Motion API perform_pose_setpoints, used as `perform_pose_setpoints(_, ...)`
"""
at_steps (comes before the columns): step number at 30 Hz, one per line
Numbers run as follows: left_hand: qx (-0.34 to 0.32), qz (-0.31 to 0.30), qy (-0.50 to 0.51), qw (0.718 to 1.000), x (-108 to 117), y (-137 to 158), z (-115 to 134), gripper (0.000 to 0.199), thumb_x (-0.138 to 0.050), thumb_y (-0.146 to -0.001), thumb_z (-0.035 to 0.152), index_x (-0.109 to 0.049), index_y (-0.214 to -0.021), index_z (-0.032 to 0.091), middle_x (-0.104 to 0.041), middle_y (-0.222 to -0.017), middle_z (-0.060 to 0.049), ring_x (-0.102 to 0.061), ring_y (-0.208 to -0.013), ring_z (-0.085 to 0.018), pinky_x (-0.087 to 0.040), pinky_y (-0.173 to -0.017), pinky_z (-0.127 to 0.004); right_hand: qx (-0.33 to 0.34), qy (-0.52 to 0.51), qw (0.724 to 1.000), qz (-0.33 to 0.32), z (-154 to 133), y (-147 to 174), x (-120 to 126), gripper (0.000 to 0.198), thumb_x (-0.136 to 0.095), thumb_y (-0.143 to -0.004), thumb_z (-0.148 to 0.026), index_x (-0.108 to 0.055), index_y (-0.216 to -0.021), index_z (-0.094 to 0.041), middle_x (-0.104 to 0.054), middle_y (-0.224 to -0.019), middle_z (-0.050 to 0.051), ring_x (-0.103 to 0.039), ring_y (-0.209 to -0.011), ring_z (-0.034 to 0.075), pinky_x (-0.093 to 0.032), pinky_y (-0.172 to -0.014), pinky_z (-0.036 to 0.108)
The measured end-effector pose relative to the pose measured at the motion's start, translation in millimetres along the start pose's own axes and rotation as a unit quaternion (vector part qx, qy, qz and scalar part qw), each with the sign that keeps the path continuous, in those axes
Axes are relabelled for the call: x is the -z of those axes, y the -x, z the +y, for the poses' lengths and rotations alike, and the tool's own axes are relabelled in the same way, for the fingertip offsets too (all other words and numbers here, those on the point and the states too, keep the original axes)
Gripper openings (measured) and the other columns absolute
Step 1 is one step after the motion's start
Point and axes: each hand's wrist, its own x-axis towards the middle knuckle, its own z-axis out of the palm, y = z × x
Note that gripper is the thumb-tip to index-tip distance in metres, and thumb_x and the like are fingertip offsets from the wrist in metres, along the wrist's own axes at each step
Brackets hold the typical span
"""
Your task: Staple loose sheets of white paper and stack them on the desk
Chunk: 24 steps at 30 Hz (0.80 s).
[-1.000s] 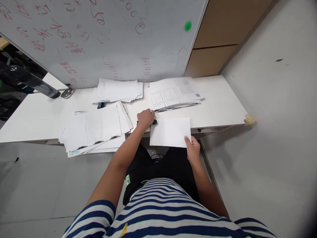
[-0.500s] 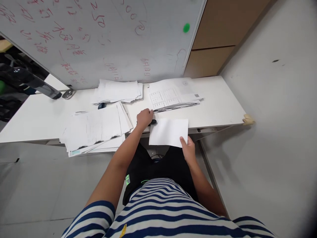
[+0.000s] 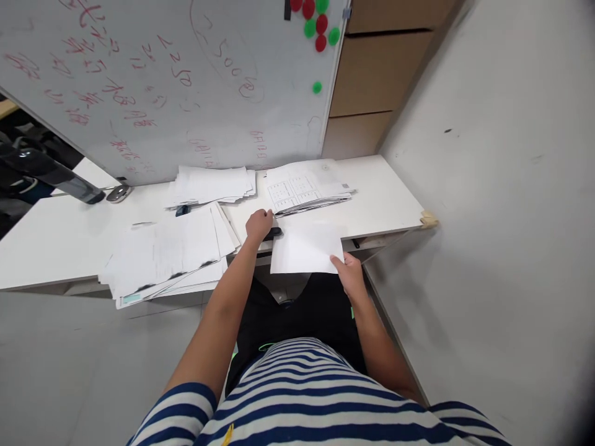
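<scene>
My right hand (image 3: 349, 272) pinches the lower right corner of a blank white sheet of paper (image 3: 304, 251), thumb on top. The sheet overlaps the desk's front edge and partly hangs over my lap. At its upper left, my left hand (image 3: 259, 225) is closed, knuckles up. Directly below and beside that hand lies a black object with a rounded end (image 3: 274, 233), its shape like a stapler; most of it is hidden by the hand. Whether the fingers grip anything cannot be seen. Behind the sheet sits a stack of printed papers (image 3: 309, 186).
A fanned pile of papers (image 3: 162, 248) overhangs the desk's front edge at left, with another paper stack (image 3: 211, 184) behind it. A computer mouse (image 3: 119, 193) and a dark bottle (image 3: 69, 179) are farther left. A whiteboard (image 3: 223, 124) stands behind the white desk (image 3: 381, 198).
The camera view has shifted, so the desk sits lower and more to the left and more magnets show on the whiteboard. Both hands keep nearly the same places at the sheet.
</scene>
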Motion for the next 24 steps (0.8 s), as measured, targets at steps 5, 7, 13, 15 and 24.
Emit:
perform_pose_setpoints(5, -0.015, 0.006, -0.004, 1.000, -0.7, 1.8, -0.8, 0.044, -0.030, -0.097, 0.052, -0.053, -0.072, 0.025, -0.063, -0.074, -0.009, -0.060, -0.072, -0.026, -0.037, -0.061, -0.036, -0.011, -0.091, 0.987, 0.129, -17.1, 4.7, 41.9, 0.035, -0.077, -0.066, -0.036, -0.075, -0.095, -0.016, -0.076, -0.086, 0.004, -0.067, -0.072, 0.020, -0.053, -0.067, 0.032)
perform_pose_setpoints(7, -0.019, 0.010, -0.008, 1.000, -1.8, 1.5, -1.3, 0.044, -0.030, -0.098, 0.052, -0.051, -0.071, 0.024, -0.062, -0.074, -0.008, -0.060, -0.071, -0.026, -0.037, -0.061, -0.035, 0.016, -0.112, 0.971, 0.209, -22.1, 8.5, 63.7, 0.037, -0.079, -0.065, -0.035, -0.075, -0.096, -0.016, -0.076, -0.089, 0.004, -0.068, -0.075, 0.019, -0.054, -0.072, 0.032)
perform_pose_setpoints(13, -0.022, 0.027, -0.013, 0.999, -6.1, -1.2, -3.9, 0.044, -0.028, -0.099, 0.052, -0.052, -0.074, 0.024, -0.064, -0.078, -0.008, -0.060, -0.075, -0.025, -0.036, -0.063, -0.034, 0.036, -0.113, 0.977, 0.180, -11.4, 17.0, 75.7, 0.039, -0.079, -0.070, -0.041, -0.073, -0.102, -0.019, -0.075, -0.100, 0.006, -0.070, -0.091, 0.021, -0.055, -0.087, 0.037)
perform_pose_setpoints(15, -0.021, 0.035, -0.010, 0.999, -6.3, -0.3, -3.6, 0.044, -0.027, -0.099, 0.052, -0.052, -0.075, 0.024, -0.065, -0.079, -0.008, -0.061, -0.076, -0.025, -0.037, -0.064, -0.034, 0.022, -0.090, 0.985, 0.144, -9.4, 12.5, 69.1, 0.040, -0.079, -0.070, -0.044, -0.073, -0.101, -0.019, -0.076, -0.100, 0.006, -0.070, -0.091, 0.022, -0.055, -0.087, 0.038)
perform_pose_setpoints(24, 0.021, -0.045, -0.026, 0.998, 2.0, -1.7, 4.4, 0.044, -0.035, -0.097, 0.051, -0.054, -0.069, 0.022, -0.067, -0.080, -0.011, -0.064, -0.079, -0.028, -0.042, -0.068, -0.037, 0.152, -0.043, 0.973, 0.168, -41.3, -5.3, 52.1, 0.043, -0.075, -0.076, -0.050, -0.072, -0.104, -0.017, -0.074, -0.098, 0.006, -0.067, -0.088, 0.020, -0.054, -0.082, 0.035)
